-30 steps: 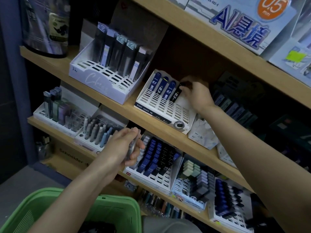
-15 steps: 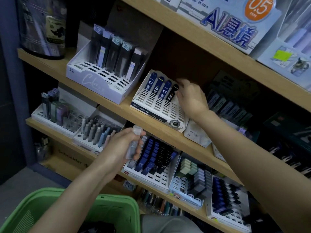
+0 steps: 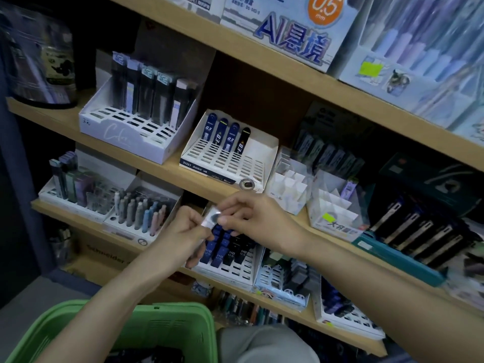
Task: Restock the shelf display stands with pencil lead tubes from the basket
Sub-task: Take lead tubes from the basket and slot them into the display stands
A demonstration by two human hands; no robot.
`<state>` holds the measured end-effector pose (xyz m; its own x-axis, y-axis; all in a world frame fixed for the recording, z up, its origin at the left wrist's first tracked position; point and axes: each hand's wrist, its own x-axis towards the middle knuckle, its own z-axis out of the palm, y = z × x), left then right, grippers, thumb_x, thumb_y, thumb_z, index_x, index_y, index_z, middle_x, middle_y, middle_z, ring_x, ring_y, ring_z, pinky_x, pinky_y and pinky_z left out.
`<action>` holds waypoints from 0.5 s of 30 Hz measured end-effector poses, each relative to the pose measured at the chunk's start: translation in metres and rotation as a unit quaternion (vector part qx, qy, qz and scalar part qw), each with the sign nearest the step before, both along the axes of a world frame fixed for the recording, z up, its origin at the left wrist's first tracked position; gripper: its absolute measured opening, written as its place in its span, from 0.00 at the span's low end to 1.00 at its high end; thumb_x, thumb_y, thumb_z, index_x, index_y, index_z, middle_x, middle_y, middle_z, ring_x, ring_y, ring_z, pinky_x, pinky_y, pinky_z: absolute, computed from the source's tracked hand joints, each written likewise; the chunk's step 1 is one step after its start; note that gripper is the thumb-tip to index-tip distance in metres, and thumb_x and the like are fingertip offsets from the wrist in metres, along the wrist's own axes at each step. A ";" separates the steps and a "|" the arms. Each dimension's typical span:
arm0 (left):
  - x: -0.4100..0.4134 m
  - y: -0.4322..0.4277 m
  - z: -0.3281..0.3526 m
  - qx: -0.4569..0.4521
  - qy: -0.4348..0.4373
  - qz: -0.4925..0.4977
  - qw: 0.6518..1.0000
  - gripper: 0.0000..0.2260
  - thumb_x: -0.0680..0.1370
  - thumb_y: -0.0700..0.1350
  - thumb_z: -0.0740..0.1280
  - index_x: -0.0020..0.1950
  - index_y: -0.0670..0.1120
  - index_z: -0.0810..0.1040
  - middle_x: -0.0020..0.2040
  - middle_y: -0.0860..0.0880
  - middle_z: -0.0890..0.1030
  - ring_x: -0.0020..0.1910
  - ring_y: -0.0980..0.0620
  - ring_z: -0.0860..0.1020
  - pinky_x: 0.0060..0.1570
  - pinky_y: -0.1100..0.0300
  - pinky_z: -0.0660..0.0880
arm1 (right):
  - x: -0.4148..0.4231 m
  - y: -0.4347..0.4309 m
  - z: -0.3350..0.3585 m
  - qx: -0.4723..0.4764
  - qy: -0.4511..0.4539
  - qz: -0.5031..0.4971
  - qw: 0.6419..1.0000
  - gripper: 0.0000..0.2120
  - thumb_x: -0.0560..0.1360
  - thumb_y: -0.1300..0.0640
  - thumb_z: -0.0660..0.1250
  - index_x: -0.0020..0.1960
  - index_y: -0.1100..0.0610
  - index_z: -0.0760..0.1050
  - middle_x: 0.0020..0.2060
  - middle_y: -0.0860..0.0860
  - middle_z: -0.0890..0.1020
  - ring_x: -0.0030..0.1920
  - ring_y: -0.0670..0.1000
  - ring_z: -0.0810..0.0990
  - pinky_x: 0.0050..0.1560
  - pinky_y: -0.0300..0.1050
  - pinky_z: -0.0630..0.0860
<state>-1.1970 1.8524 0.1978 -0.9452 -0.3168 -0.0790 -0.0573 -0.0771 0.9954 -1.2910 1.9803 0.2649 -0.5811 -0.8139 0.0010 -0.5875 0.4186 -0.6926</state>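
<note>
Grip on small clear plastic lead tube (image 3: pixel 210 219), roughly upright, by left hand (image 3: pixel 180 233), top pinched in right hand (image 3: pixel 262 221) fingers (image 3: pixel 231 205); white slotted display stand (image 3: pixel 251 163) above, nearer right.

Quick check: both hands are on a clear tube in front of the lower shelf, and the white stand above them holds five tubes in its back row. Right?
Not quite. The head view shows four tubes in the back row of the white stand, not five. The left hand and right hand are both on the clear tube.
</note>
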 end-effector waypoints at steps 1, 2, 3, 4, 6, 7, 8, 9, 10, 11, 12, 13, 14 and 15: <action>0.001 0.001 0.000 -0.030 0.005 -0.016 0.999 0.04 0.79 0.39 0.62 0.46 0.42 0.67 0.25 0.50 0.73 0.21 0.55 0.68 0.23 0.62 0.64 | 0.001 0.005 0.000 -0.016 -0.046 -0.011 0.999 0.08 0.73 0.60 0.70 0.52 0.57 0.76 0.44 0.51 0.81 0.45 0.48 0.81 0.47 0.42 0.81; 0.000 0.003 0.002 -0.054 0.016 -0.028 0.998 0.05 0.79 0.40 0.63 0.45 0.43 0.69 0.25 0.50 0.74 0.23 0.55 0.70 0.25 0.60 0.66 | 0.003 0.009 0.000 -0.032 -0.090 -0.018 0.995 0.07 0.73 0.62 0.71 0.49 0.57 0.75 0.42 0.51 0.80 0.43 0.47 0.81 0.45 0.41 0.81; 0.000 0.005 0.005 -0.073 0.031 -0.033 0.996 0.05 0.78 0.41 0.65 0.44 0.43 0.70 0.26 0.51 0.75 0.25 0.56 0.71 0.27 0.59 0.67 | 0.004 0.014 0.001 -0.048 -0.124 -0.024 0.991 0.07 0.72 0.63 0.70 0.47 0.57 0.73 0.40 0.51 0.80 0.41 0.46 0.81 0.43 0.39 0.81; -0.002 0.008 0.011 -0.089 0.051 -0.032 0.994 0.04 0.77 0.41 0.66 0.44 0.44 0.72 0.28 0.52 0.75 0.26 0.56 0.72 0.28 0.59 0.68 | 0.005 0.019 0.003 -0.064 -0.147 -0.030 0.987 0.07 0.72 0.64 0.70 0.46 0.57 0.73 0.40 0.52 0.80 0.40 0.45 0.81 0.43 0.38 0.81; -0.006 0.018 0.027 -0.116 0.098 -0.018 0.988 0.02 0.76 0.41 0.67 0.44 0.46 0.75 0.33 0.53 0.77 0.30 0.58 0.74 0.31 0.62 0.70 | 0.007 0.031 0.011 -0.114 -0.173 -0.048 0.977 0.06 0.73 0.66 0.69 0.47 0.58 0.73 0.40 0.54 0.81 0.40 0.46 0.82 0.43 0.39 0.81; -0.009 0.024 0.036 -0.125 0.123 -0.007 0.984 0.02 0.76 0.42 0.67 0.46 0.47 0.75 0.36 0.54 0.79 0.32 0.59 0.74 0.32 0.64 0.70 | 0.006 0.038 0.017 -0.150 -0.180 -0.060 0.970 0.06 0.73 0.66 0.68 0.47 0.59 0.74 0.40 0.55 0.81 0.40 0.47 0.83 0.43 0.39 0.81; -0.014 0.030 0.044 -0.136 0.145 0.008 0.980 0.02 0.76 0.43 0.67 0.48 0.49 0.76 0.40 0.56 0.80 0.35 0.60 0.75 0.35 0.67 0.70 | 0.005 0.044 0.024 -0.190 -0.178 -0.075 0.962 0.05 0.74 0.66 0.67 0.48 0.60 0.74 0.40 0.56 0.81 0.39 0.48 0.83 0.42 0.39 0.81; -0.021 0.036 0.051 -0.151 0.162 0.030 0.975 0.04 0.77 0.43 0.66 0.51 0.51 0.75 0.44 0.56 0.79 0.37 0.61 0.75 0.37 0.68 0.70 | 0.002 0.051 0.032 -0.231 -0.164 -0.094 0.954 0.05 0.74 0.66 0.67 0.48 0.60 0.73 0.40 0.57 0.81 0.39 0.48 0.83 0.42 0.39 0.81; -0.028 0.042 0.057 -0.175 0.174 0.056 0.967 0.07 0.77 0.43 0.66 0.53 0.52 0.73 0.46 0.57 0.78 0.40 0.62 0.75 0.38 0.69 0.70 | -0.003 0.057 0.040 -0.269 -0.138 -0.115 0.946 0.05 0.75 0.66 0.66 0.49 0.61 0.73 0.40 0.57 0.81 0.39 0.48 0.83 0.42 0.39 0.81; -0.035 0.047 0.062 -0.207 0.184 0.082 0.957 0.09 0.78 0.43 0.65 0.56 0.54 0.72 0.48 0.58 0.76 0.42 0.63 0.75 0.39 0.71 0.71 | -0.009 0.063 0.047 -0.303 -0.103 -0.137 0.938 0.04 0.76 0.65 0.66 0.50 0.61 0.72 0.41 0.57 0.81 0.39 0.48 0.83 0.42 0.39 0.80; -0.042 0.052 0.066 -0.244 0.192 0.099 0.945 0.11 0.78 0.42 0.64 0.58 0.55 0.71 0.51 0.59 0.75 0.45 0.64 0.74 0.41 0.72 0.71 | -0.015 0.068 0.054 -0.327 -0.060 -0.158 0.930 0.03 0.76 0.65 0.65 0.49 0.61 0.72 0.41 0.56 0.80 0.39 0.47 0.83 0.42 0.39 0.80; -0.048 0.056 0.069 -0.286 0.197 0.103 0.932 0.12 0.79 0.42 0.63 0.60 0.54 0.71 0.53 0.60 0.73 0.47 0.64 0.73 0.44 0.73 0.71 | -0.022 0.072 0.059 -0.341 -0.011 -0.178 0.923 0.03 0.77 0.65 0.65 0.49 0.60 0.72 0.40 0.55 0.80 0.40 0.47 0.83 0.41 0.39 0.80; -0.054 0.059 0.070 -0.329 0.200 0.094 0.918 0.13 0.79 0.42 0.62 0.62 0.53 0.71 0.55 0.59 0.72 0.49 0.63 0.73 0.48 0.72 0.70 | -0.030 0.075 0.062 -0.341 0.036 -0.194 0.919 0.03 0.77 0.64 0.65 0.49 0.59 0.72 0.40 0.54 0.80 0.40 0.48 0.83 0.42 0.40 0.80; -0.060 0.063 0.069 -0.371 0.202 0.075 0.903 0.14 0.80 0.42 0.61 0.64 0.52 0.71 0.57 0.58 0.70 0.51 0.63 0.71 0.53 0.69 0.69 | -0.038 0.077 0.063 -0.331 0.077 -0.207 0.918 0.03 0.77 0.63 0.65 0.49 0.58 0.72 0.40 0.53 0.79 0.40 0.48 0.83 0.42 0.42 0.81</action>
<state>-1.2569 1.9149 0.2670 -0.7907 -0.2677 0.5506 0.2783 0.6439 0.7127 -1.3294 2.0571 0.3282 -0.7916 -0.3150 0.5236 -0.5856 0.1465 -0.7972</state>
